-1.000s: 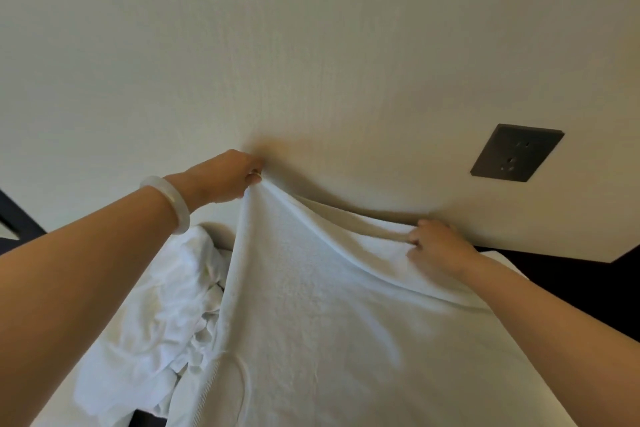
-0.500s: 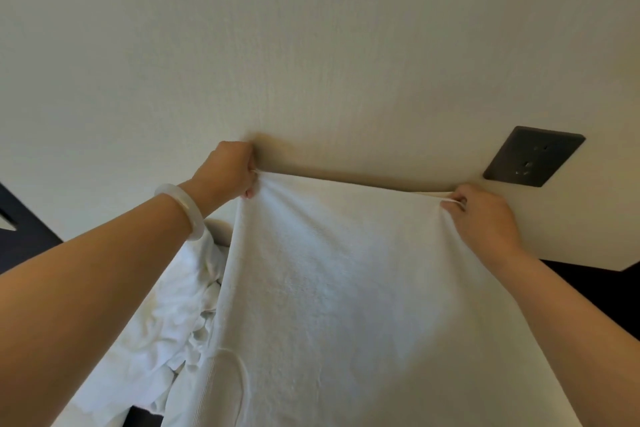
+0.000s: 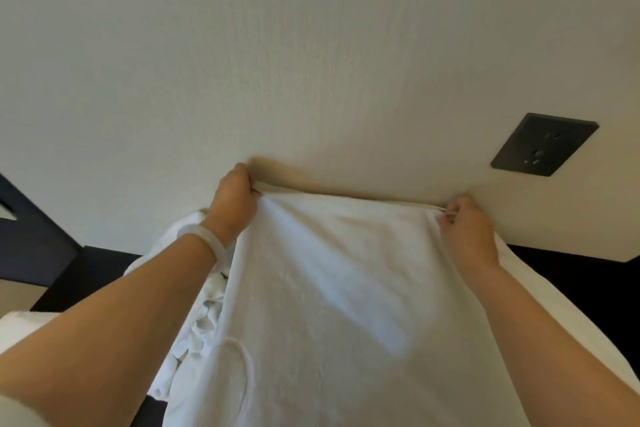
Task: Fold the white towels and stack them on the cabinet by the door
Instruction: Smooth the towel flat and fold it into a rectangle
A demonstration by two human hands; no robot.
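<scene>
Since a second ago our right hand point(image 3: 465, 229) has slid from the middle of the white towel point(image 3: 339, 305) out to its far right corner, and the top edge that sagged then now runs almost straight between our two hands. Our left hand point(image 3: 235, 199), a pale bangle point(image 3: 207, 241) on its wrist, has its fingers curled round the far left corner. The right hand pinches the opposite corner between thumb and fingertips. The towel spreads from that held edge back toward us, filling the space between our forearms, its far edge close against the cream wall point(image 3: 311, 62) and throwing a shadow on it. We cannot tell whether that edge rests on the dark top point(image 3: 554, 263) that shows along the foot of the wall at the right, or hangs just above it. The cloth's right side lies over the dark top beneath our right forearm. A heap of crumpled white towels point(image 3: 204, 322) sits just left of the spread towel, under our left wrist and touching the towel's left side. A dark socket plate point(image 3: 543, 146) is fixed to the wall above and to the right of the right hand, well apart from the towel. Dark furniture point(image 3: 31, 236) stands at the left edge of the view.
</scene>
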